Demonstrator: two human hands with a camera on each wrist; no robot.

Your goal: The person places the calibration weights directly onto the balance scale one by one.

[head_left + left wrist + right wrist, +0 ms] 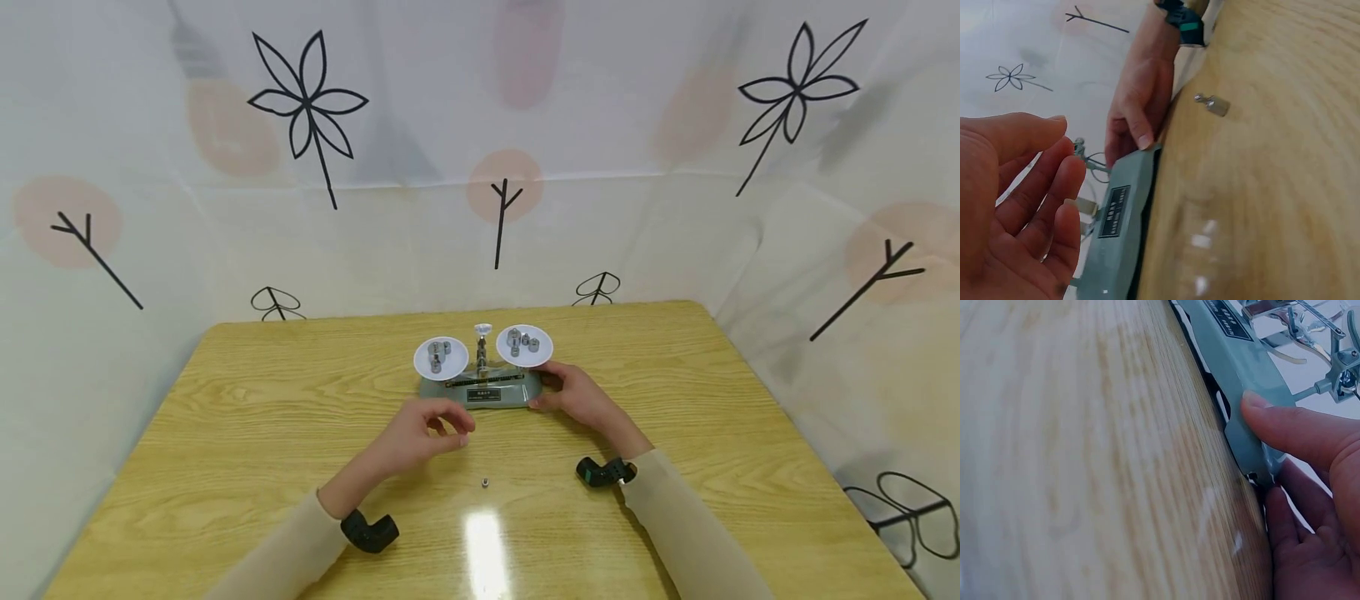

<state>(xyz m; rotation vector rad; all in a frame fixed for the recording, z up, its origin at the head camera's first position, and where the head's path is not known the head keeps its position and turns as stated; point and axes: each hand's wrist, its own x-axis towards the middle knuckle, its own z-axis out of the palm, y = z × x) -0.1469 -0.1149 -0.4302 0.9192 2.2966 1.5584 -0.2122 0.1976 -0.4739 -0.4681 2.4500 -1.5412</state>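
A grey-green balance scale (525, 392) with two white pans stands toward the back of the table. Its left pan (452, 371) and right pan (542, 357) each carry several metal weights. My right hand (581, 398) grips the right end of the base, thumb (1291, 428) on top and fingers around the end near the tabletop. In front of the scale my left hand (411, 435) hovers with loosely bent fingers; in the left wrist view nothing shows between thumb and fingertips. One small knobbed metal weight (1215, 105) rests on the wood, nearer me than the scale.
The wooden table (262, 433) reaches back to a white patterned cloth (420, 242) that hangs behind and along both sides. Black wrist devices are worn on the left wrist (367, 532) and the right wrist (600, 472). A bright reflection lies on the front tabletop.
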